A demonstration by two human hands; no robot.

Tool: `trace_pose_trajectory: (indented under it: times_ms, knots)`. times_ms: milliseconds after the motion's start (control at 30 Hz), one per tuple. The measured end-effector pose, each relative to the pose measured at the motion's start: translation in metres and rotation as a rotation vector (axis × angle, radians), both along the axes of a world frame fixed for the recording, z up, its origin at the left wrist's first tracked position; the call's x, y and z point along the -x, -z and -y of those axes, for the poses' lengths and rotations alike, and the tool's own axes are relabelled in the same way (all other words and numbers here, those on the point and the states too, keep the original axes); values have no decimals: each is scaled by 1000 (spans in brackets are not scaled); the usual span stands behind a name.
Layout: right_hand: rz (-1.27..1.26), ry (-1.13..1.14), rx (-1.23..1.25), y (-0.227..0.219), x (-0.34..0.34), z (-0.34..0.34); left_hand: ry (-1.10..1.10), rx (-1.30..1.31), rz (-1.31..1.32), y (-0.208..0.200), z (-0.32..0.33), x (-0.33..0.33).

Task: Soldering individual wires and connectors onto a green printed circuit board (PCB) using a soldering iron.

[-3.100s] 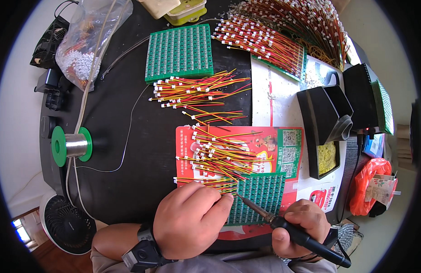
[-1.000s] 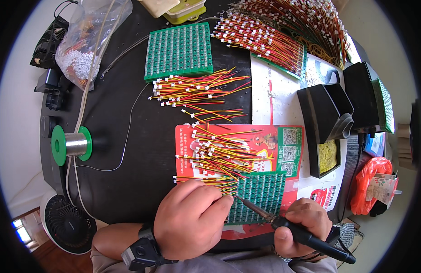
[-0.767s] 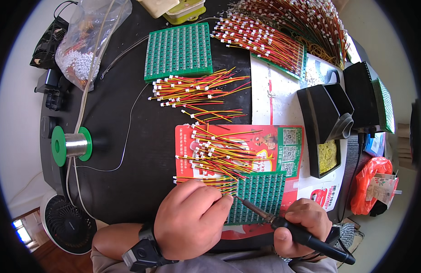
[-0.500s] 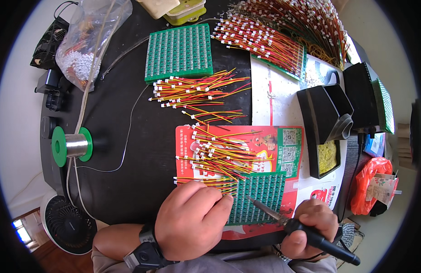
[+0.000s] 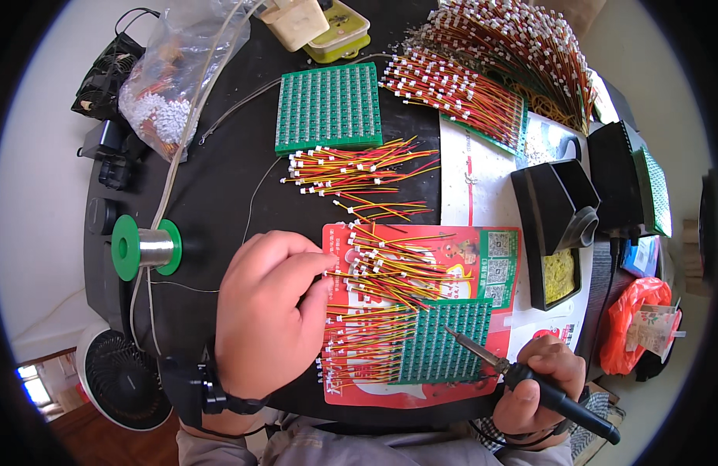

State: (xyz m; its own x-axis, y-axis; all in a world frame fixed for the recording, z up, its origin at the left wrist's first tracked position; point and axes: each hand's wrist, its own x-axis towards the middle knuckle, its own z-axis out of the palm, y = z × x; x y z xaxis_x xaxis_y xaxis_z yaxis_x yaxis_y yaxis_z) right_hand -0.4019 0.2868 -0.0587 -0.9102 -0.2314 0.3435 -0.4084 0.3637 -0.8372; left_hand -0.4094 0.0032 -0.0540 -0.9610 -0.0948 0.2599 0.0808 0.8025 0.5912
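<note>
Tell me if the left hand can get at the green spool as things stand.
Probably yes: the spool stands to the left of the left hand, with nothing bulky between them on the table. The fingertips are by the wires; whether they grip one is unclear.

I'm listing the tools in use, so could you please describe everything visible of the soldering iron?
The soldering iron is pen-shaped, with a black, plastic-looking handle, a metal-looking barrel and a slim, pointed tip. The right hand grips the handle near its front. It slants from lower right to upper left, its tip over the green circuit board panel; whether they touch is unclear.
</note>
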Motion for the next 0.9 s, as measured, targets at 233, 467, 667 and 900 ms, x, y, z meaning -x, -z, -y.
trace_pose_trajectory:
  times_ms: [233,467,667,900]
  knots:
    - [-84,-61,82,6,3,-8,43,66,47,4,6,-3]
    - [-68,-148,38,0,8,-13,83,-649,162,-9,-4,-18]
    - [-62,-194,2,-2,10,-8,170,-1108,477,-13,-23,-26]
    - [-54,-220,-10,-2,9,-7,104,-936,415,-14,-29,-28]
